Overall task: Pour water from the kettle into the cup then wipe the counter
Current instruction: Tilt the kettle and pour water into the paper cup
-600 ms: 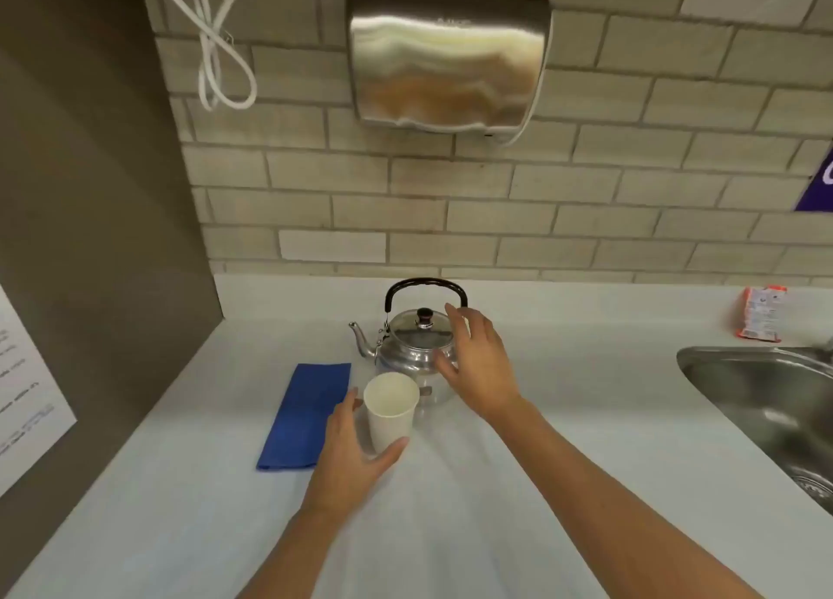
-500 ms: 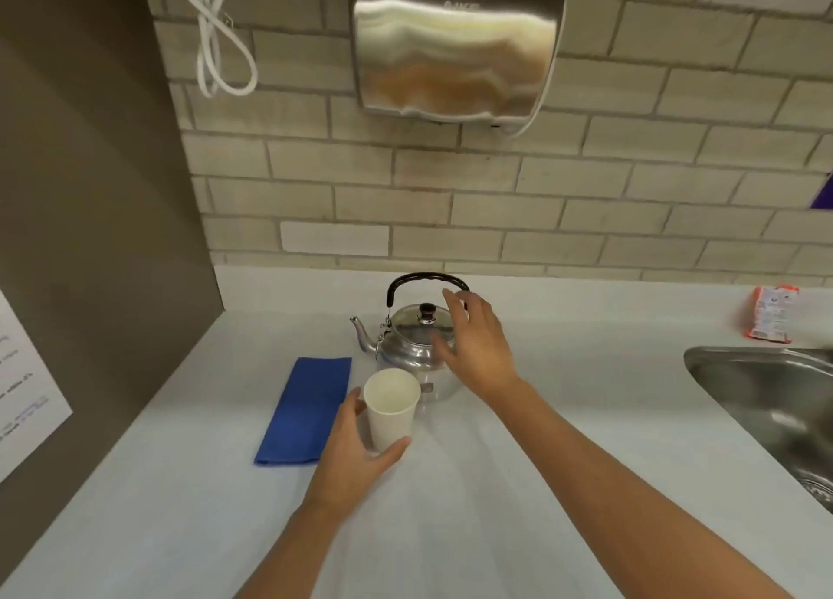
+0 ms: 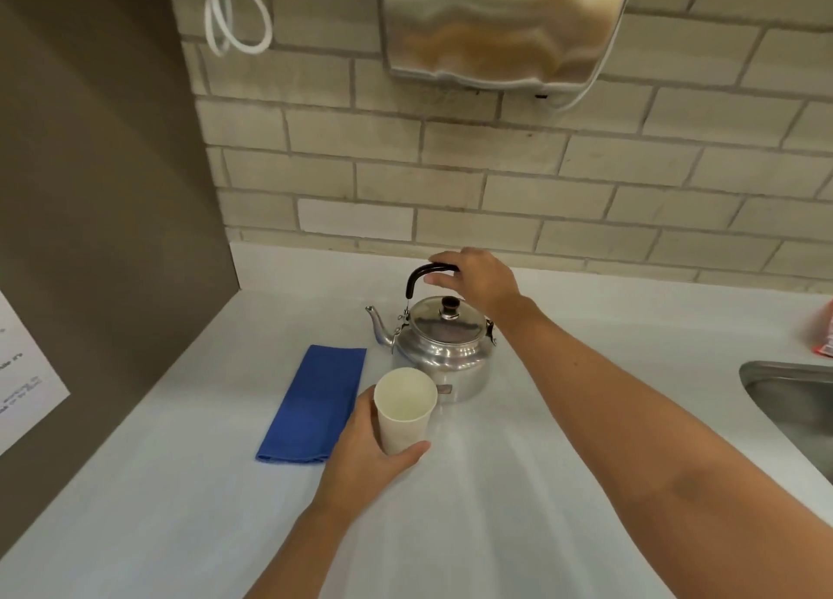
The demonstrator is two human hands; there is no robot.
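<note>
A shiny metal kettle (image 3: pixel 444 350) with a black handle and a black lid knob stands on the white counter (image 3: pixel 473 508), its spout pointing left. My right hand (image 3: pixel 478 280) is wrapped over the top of the handle. In front of the kettle stands a white paper cup (image 3: pixel 403 411), upright and looking empty, and my left hand (image 3: pixel 367 459) holds it around its side. A folded blue cloth (image 3: pixel 315 402) lies flat on the counter to the left of the cup.
A steel sink (image 3: pixel 793 400) is set into the counter at the right edge, with an orange packet (image 3: pixel 825 335) behind it. A metal hand dryer (image 3: pixel 502 21) hangs on the brick wall above the kettle. A brown side wall (image 3: pixel 99 193) closes off the left.
My right hand has risen from beside the kettle's lid to the top of the handle and closed over it. My left hand stays on the cup.
</note>
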